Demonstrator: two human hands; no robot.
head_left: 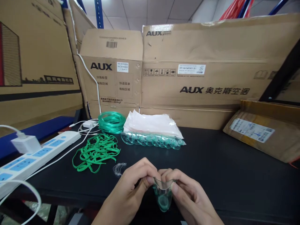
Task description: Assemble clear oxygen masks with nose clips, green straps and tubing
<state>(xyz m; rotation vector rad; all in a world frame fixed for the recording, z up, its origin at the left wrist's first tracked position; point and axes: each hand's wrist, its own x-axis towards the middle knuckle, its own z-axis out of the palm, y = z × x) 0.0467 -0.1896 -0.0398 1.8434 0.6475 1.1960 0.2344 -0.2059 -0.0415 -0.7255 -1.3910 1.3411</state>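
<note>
Pinching opposite sides of its upper rim, left hand (136, 184) and right hand (187, 190) hold a clear green cup (163, 200) between them; its rounded end hangs below the fingertips. Fingers narrow, closed on the rim. Step in hand, judged from where I stand: shaping or checking that rim. Next move probably calls for light, even pressure; wall looks flexible. Just beyond left fingers: thin pale strips (120, 169), then green straps (96, 153). Straight beyond both hands: similar green cups (152, 142) in a row. Farther beyond, large carton (199, 79) reads "AUX 奥克斯空调"; carton panel (107, 81) to its left, "AUX", "快递面单", "300kgf". Parcel label (252, 130), beyond right fingers and rightward: illegible.
</note>
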